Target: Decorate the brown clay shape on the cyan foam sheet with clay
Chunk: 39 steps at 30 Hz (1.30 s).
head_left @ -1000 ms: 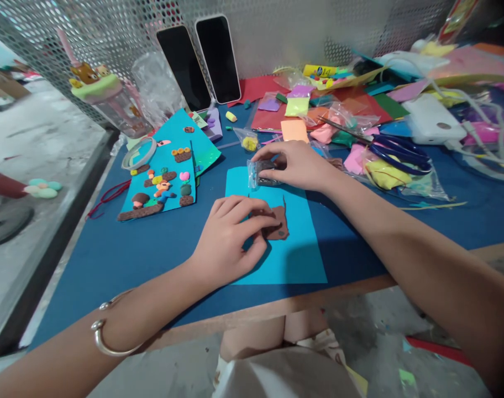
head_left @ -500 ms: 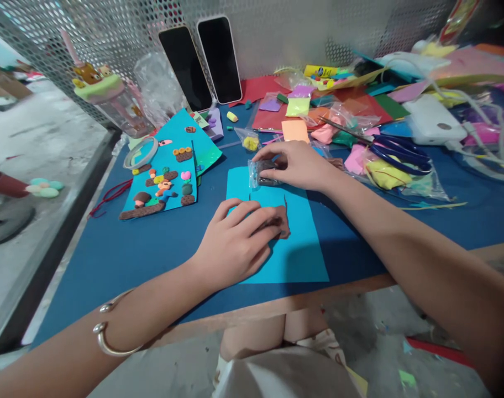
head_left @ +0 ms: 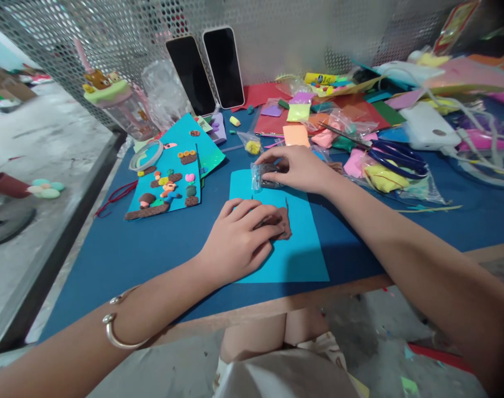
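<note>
A bright blue sheet of card [head_left: 302, 260] lies on the dark blue table in front of me. My left hand [head_left: 241, 237] rests on it with fingers spread over a flattened piece of brown clay [head_left: 284, 228], part of which is hidden under them. Farther up the card, my right hand [head_left: 299, 168] pinches a small clear plastic packet [head_left: 257, 177] with dark brown clay inside. Two thin dark marks show on the card between the hands.
At left lies a blue card decorated with clay figures [head_left: 169, 185], with a tape roll [head_left: 146, 155] on it. Two phones [head_left: 224, 66] lean on the perforated metal panel beside a lidded cup [head_left: 125, 108]. Scissors [head_left: 395, 157], clay packets and a white power bank [head_left: 430, 130] crowd the right.
The view has shifted slightly, so the background sits a little lower and the left-side things farther right. Both hands keep nearly the same places on the clay and the packet.
</note>
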Tool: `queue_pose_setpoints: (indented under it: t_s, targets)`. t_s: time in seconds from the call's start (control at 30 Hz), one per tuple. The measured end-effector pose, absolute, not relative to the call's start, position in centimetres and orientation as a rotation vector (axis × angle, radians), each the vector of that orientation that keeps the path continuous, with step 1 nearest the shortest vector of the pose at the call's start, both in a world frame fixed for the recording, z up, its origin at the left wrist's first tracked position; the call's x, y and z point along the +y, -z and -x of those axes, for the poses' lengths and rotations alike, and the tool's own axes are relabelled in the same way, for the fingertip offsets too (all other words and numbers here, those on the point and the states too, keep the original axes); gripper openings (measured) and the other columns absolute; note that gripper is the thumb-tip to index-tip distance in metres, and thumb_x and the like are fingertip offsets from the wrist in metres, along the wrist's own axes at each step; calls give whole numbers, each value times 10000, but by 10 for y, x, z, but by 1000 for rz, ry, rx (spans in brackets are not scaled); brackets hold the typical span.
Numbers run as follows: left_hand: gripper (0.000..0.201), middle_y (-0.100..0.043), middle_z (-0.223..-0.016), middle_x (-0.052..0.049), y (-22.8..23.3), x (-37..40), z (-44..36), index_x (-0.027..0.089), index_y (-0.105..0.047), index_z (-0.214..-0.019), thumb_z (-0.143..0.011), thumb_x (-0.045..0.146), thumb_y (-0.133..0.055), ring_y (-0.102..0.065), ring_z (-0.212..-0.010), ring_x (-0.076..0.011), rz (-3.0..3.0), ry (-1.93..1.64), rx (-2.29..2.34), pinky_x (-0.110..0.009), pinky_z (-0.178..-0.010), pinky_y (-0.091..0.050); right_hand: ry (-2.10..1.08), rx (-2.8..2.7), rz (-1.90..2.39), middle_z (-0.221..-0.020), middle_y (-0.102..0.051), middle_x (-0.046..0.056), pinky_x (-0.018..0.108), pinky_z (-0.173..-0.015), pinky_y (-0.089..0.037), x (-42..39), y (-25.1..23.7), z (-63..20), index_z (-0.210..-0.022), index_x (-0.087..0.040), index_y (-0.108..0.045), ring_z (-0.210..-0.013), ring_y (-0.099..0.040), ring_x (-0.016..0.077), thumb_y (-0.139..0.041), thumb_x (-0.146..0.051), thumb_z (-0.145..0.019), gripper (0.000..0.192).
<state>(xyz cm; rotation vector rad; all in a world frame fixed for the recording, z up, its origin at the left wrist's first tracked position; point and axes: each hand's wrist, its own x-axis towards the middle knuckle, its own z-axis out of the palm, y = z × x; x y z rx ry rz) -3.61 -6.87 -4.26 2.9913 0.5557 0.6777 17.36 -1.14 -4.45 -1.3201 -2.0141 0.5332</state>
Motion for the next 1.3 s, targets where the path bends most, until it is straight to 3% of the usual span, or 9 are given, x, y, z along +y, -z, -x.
queue_pose_setpoints:
  t_s: [0.27, 0.53, 0.9, 1.1, 1.3]
  targets:
    - [292, -639, -1064, -59, 38, -51, 40, 216, -672, -1000, -853, 109, -443, -575, -986, -201, -2645, -884, 942, -363, -855, -435, -552, -1973, 1141, -1044, -714, 40, 320, -782, -526, -12, 47, -173, -1034, -200, -692, -888, -662, 203, -664, -230, -758, 280]
    - [281, -644, -1149, -57, 45, -54, 42, 268, -671, -1068, -889, 187, -471, -555, -1045, -238, -3052, -749, 423, -406, -855, -377, -545, -2006, 1220, -1013, -723, 23, 322, -766, -519, -13, 47, -172, -1022, -219, -702, -864, -664, 200, -665, -211, -747, 277]
    - [213, -693, -1091, -3, 39, -58, 36, 244, -663, -969, -950, 205, -455, -594, -969, -181, -3338, -760, 289, -362, -876, -395, -523, -1993, 1283, -1014, -726, 30, 313, -734, -516, -13, 45, -170, -1000, -215, -712, -860, -666, 200, -684, -176, -728, 277]
    - [251, -684, -1114, -54, 43, -56, 39, 221, -636, -1096, -906, 181, -477, -595, -971, -207, -3182, -767, 423, -376, -840, -407, -531, -1998, 1282, -1014, -726, 29, 302, -734, -515, -14, 44, -170, -1005, -208, -709, -854, -665, 190, -681, -175, -730, 279]
    - [251, -678, -1134, -29, 42, -58, 37, 240, -664, -1048, -889, 163, -485, -575, -1012, -214, -3152, -660, 342, -385, -874, -378, -508, -2018, 1274, -1017, -726, 29, 307, -755, -513, -14, 45, -171, -1013, -213, -705, -886, -665, 197, -670, -183, -738, 279]
